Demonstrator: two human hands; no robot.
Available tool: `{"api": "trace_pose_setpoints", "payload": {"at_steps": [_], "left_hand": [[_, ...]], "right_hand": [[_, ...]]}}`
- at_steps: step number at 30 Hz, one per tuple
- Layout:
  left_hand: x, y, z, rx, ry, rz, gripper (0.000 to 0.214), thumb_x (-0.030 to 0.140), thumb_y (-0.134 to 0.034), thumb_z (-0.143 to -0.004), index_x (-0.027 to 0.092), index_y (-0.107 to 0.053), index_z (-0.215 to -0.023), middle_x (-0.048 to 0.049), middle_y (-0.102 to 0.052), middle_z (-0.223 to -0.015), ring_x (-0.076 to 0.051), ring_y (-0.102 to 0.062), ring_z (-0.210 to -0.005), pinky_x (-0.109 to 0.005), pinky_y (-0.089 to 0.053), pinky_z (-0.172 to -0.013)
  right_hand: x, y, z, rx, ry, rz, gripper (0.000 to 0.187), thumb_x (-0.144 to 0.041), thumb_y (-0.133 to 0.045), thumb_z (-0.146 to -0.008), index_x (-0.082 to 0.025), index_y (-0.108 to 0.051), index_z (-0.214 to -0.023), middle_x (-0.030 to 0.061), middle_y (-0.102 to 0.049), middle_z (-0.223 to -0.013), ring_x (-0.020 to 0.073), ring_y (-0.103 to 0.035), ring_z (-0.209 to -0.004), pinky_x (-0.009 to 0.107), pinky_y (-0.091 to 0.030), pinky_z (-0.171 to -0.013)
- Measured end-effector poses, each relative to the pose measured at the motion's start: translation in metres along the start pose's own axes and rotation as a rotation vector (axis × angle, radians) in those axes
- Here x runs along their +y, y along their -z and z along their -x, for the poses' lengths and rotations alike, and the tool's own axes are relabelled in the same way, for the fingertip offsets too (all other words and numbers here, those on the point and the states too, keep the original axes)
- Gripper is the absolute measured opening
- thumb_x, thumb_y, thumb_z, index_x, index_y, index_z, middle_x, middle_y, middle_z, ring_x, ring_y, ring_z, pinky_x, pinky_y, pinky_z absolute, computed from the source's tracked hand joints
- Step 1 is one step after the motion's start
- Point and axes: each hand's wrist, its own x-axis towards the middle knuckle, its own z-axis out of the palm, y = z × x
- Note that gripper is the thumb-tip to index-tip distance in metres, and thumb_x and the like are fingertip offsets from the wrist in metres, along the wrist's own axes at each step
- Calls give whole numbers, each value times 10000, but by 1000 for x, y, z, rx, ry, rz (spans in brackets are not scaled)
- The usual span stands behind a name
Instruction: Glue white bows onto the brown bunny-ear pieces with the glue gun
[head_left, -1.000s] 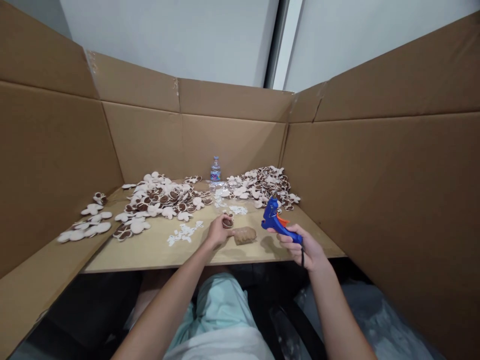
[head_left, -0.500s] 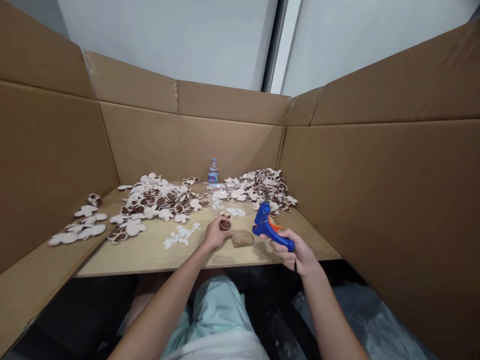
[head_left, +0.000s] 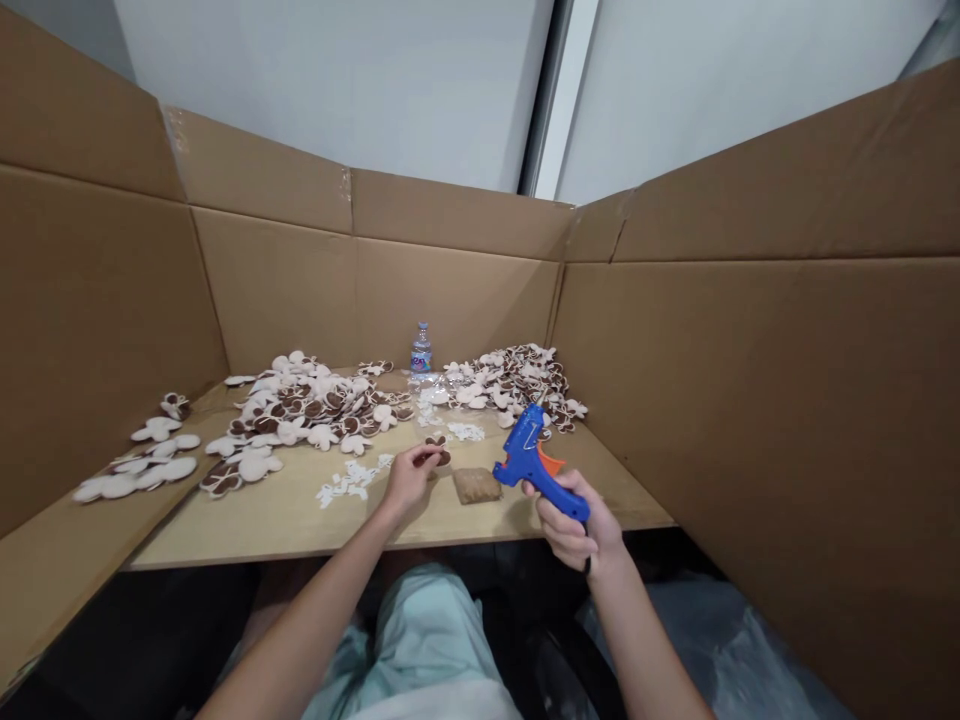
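Between the fingertips of my left hand [head_left: 409,482] is a small brown felt animal-head piece [head_left: 444,459] with a pale edge, held just above the tabletop. The fingers hide part of it. In my right hand [head_left: 574,525] is a blue hot glue gun [head_left: 529,450] with an orange trigger, gripped by its handle. Its nozzle points up and away from me. A flat brown block [head_left: 477,486] lies on the board between the two hands. Small white cut pieces [head_left: 351,482] are scattered to the left of my left hand.
A big heap of brown and white felt pieces [head_left: 319,400] covers the back left, another heap [head_left: 517,378] the back right. A plastic bottle [head_left: 421,352] and clear plastic wrap [head_left: 429,386] sit between. Cardboard walls [head_left: 450,290] enclose the wooden board [head_left: 300,535].
My left hand has moved a little left, away from the brown block, with the felt piece in its fingers. The glue gun is tilted slightly more upright in my right hand.
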Motion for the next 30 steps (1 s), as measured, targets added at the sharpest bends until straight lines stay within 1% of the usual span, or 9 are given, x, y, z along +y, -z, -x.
{"api": "trace_pose_setpoints", "payload": {"at_steps": [4,9,15,17,21,23,25,27,30], "left_hand": [[15,16,17,76,-10,64,317,418,-726,-681,139,-735,-830,-125,-762,-857,-250,-703,-787,-279,-506,-560],[43,32,48,120,-29,99,274,390,-750,-671,172,-737,-837,-86,-769,-860,-225,-704,-816,-308,-536,-730],[66,47,94,166,0,76,210,368,-758,-699,202,-767,-829,-63,-775,-868,-212,-703,-840,-296,-533,-800],[71,54,107,184,9,60,227,378,-763,-700,206,-771,-849,-63,-775,-904,-211,-701,-854,-290,-537,-802],[85,65,127,207,0,64,266,372,-761,-720,213,-759,-933,-58,-765,-990,-209,-694,-927,-286,-532,-856],[93,69,133,182,-3,78,272,359,-750,-739,213,-750,-969,-58,-760,-1018,-208,-692,-950,-289,-531,-880],[100,72,137,162,-4,85,271,344,-740,-756,209,-744,-991,-61,-760,-1021,-207,-695,-955,-297,-531,-894],[104,73,140,153,-2,98,277,329,-735,-764,206,-740,-1012,-65,-761,-1019,-209,-697,-958,-307,-531,-907],[107,74,142,164,3,132,287,306,-758,-736,206,-748,-1005,-63,-767,-1003,-218,-704,-949,-313,-547,-891]], "right_hand": [[16,-18,-4,-84,-36,-26,346,-381,-396,-853,-106,-595,-917,-78,-459,-379,34,-166,-197,120,-202,-195],[31,-37,-4,-232,-100,-111,393,-388,-414,-812,-64,-604,-925,-49,-496,-376,43,-210,-169,132,-190,-171],[36,-44,-4,-184,-74,-38,400,-414,-435,-793,-71,-618,-891,-64,-451,-345,48,-181,-183,152,-158,-173],[33,-46,-6,-91,-5,68,370,-390,-459,-808,-75,-623,-908,-64,-454,-367,45,-217,-212,150,-187,-207],[28,-54,-11,273,222,386,230,-304,-612,-800,-116,-600,-933,-46,-527,-493,56,-451,-381,156,-380,-414],[30,-58,-13,420,291,524,236,-325,-660,-786,-147,-573,-915,-18,-585,-605,90,-547,-487,189,-430,-478],[33,-61,-13,543,301,656,284,-395,-658,-787,-172,-546,-921,-10,-592,-672,109,-548,-502,198,-405,-429],[36,-63,-11,653,305,797,340,-435,-638,-795,-181,-539,-997,-44,-530,-631,95,-471,-464,186,-349,-392],[41,-68,-7,724,343,1051,404,-437,-617,-813,-174,-555,-1113,-68,-453,-592,94,-406,-494,194,-367,-454]]}}
